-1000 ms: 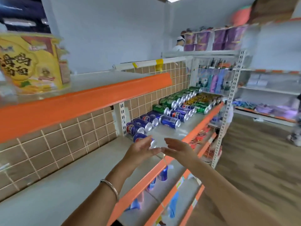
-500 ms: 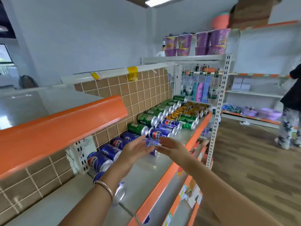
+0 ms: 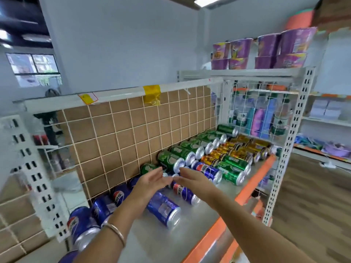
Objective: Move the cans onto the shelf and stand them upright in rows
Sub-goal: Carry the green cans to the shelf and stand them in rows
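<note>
Cans [image 3: 209,170] are on your shelf [image 3: 201,217], but every one I can see lies on its side, so by my reading the standing-up is what is left to do. Nearest you, blue cans [image 3: 83,224] lie packed along the back edge against the tiled panel [image 3: 123,133], which probably keeps them from rolling. A loose blue can [image 3: 164,210] lies alone at mid-shelf, free to roll.

Your left hand [image 3: 152,182] and right hand [image 3: 191,179] reach out just beyond it with palms facing, fingers straight and tips nearly meeting. Both are empty and grip nothing. They look set to close on the blue can [image 3: 185,192] lying just below them.

Farther on, green cans [image 3: 182,154] line the back edge and gold cans [image 3: 245,147] fill the far end. More green ones lie near the orange front edge [image 3: 252,185], where a nudge could send one off
</note>
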A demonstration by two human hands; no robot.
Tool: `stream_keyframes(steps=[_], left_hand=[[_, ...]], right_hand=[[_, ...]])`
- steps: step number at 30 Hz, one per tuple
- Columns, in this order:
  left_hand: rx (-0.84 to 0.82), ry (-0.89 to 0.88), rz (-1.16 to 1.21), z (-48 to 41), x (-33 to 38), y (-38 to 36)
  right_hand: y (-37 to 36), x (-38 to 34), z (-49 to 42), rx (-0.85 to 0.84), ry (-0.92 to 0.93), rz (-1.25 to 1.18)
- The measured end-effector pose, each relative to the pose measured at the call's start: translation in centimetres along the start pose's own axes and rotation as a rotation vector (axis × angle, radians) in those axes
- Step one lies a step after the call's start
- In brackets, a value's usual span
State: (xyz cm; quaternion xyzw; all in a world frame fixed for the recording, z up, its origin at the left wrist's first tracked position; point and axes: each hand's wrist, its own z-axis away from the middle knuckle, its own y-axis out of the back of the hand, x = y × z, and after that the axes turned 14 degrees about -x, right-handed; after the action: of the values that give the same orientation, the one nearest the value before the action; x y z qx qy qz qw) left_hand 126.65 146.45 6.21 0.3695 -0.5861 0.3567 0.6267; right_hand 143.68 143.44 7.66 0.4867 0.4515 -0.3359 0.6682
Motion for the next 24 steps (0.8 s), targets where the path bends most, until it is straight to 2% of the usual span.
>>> stream_keyframes(steps=[2,5,9,11,15,18,21,24], left_hand=[[0.099,0.029,0.048,-2.3,0.1,-0.6],[0.283,0.058,0.112,-5.7,-0.3,-0.7],[0.529,0.146,0.08,-8.1,-0.6,0.8],[0.635,0.214,-0.015,-8.7,-0.8,1.2],[0.593,0.486,-0.186,-9.6,-1.1,1.6],[0.62,0.493,-0.083,-10.0,-1.4,2.5],[0.581,0.493,0.035,-11.1,-1.6,2.9],[0.536,0.534,0.004,-12.0,-1.8,3.3]], right_hand=[[2.1,0.0,-1.8,-0.069,-0.023,-0.024],[4.9,0.3,-4.6,-0.113,-0.045,0.075],[7.5,0.1,-7.9,-0.125,-0.039,0.206],[8.0,0.1,-9.8,-0.139,-0.036,0.281],[7.8,0.2,-13.9,-0.161,-0.083,0.521],[7.0,-0.3,-16.2,-0.2,-0.061,0.696],[5.7,0.3,-18.6,-0.228,-0.003,0.866],[4.3,1.4,-20.8,-0.22,-0.084,0.966]])
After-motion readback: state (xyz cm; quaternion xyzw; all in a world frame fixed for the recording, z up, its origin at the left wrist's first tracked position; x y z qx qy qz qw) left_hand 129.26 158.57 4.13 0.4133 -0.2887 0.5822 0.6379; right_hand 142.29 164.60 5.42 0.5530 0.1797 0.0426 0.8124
